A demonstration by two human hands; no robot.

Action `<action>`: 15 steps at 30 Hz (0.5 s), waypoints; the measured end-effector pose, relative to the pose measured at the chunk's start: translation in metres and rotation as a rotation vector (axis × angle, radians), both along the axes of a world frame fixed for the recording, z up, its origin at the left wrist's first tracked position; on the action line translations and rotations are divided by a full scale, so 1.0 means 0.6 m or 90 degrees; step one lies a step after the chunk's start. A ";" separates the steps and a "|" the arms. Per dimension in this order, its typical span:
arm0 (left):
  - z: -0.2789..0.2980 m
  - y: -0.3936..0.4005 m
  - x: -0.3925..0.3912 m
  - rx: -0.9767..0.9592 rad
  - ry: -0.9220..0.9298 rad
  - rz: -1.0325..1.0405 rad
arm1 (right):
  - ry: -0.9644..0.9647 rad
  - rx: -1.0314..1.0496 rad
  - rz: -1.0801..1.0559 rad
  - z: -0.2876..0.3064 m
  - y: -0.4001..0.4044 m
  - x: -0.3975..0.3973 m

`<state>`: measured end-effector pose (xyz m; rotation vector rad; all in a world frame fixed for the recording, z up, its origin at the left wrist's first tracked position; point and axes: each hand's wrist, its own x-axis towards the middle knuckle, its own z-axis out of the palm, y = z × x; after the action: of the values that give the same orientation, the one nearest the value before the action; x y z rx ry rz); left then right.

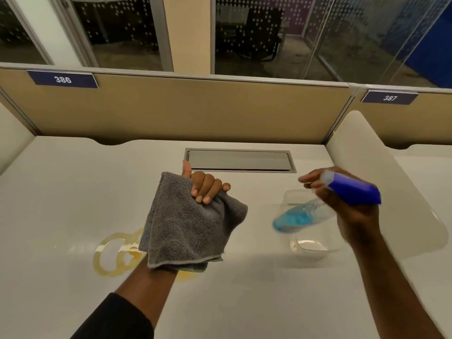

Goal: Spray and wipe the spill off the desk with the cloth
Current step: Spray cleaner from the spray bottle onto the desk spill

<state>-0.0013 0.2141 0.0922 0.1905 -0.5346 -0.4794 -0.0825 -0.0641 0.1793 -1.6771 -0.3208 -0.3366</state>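
Nothing wiped yet, by the look of it. Spill [115,255] lying intact on the bench [61,192] at lower left of the frame: yellowish rings and a darker orange patch, edges unsmeared, partly hidden behind the cloth [188,228]. No sign of blue spray on it either (though a fine mist would be hard to see on this pale surface).

Left hand [205,187] at centre frame, fingers curled tight on a bunched corner of the grey cloth, the rest hanging loose above the bench, not touching the spill as far as can be told.

Right hand [342,199] at centre right, wrapped round the neck of the bottle [305,216], blue trigger head at the top of the grip, clear body with blue liquid tipped down and leftward. Blurred, so nozzle direction hard to judge. Well apart from the spill.

Below the bottle, a clear tub [310,248] on the bench, apparently empty save a pale residue.

Judgement: both tools in hand, everything else left to do. Bottle to be brought over the spill, sprayed, then cloth down and wiped.
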 end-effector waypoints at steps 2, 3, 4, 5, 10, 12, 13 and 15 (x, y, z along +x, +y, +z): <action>0.006 0.013 0.006 0.010 -0.010 0.012 | -0.019 -0.014 0.043 -0.002 0.052 -0.043; 0.009 0.018 0.006 0.007 -0.020 0.014 | -0.016 -0.034 0.050 -0.007 0.083 -0.062; 0.012 0.022 0.005 -0.002 -0.027 0.013 | -0.005 -0.048 0.049 -0.011 0.116 -0.079; 0.016 0.025 0.002 -0.013 -0.033 0.012 | 0.009 -0.054 0.048 -0.013 0.147 -0.094; 0.040 0.053 -0.009 -0.017 -0.051 0.049 | 0.017 -0.082 0.066 -0.008 0.257 -0.135; 0.052 0.065 -0.009 0.010 -0.038 0.070 | 0.019 -0.079 0.071 0.000 0.287 -0.138; 0.057 0.071 -0.009 0.020 -0.036 0.071 | 0.022 -0.075 0.066 0.003 0.302 -0.137; 0.070 0.083 -0.010 0.033 -0.035 0.065 | 0.031 -0.070 0.049 0.005 0.331 -0.135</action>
<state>-0.0074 0.2638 0.1343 0.2803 -0.5643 -0.3901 -0.1635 0.1344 0.1821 -1.7726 -0.3723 -0.2241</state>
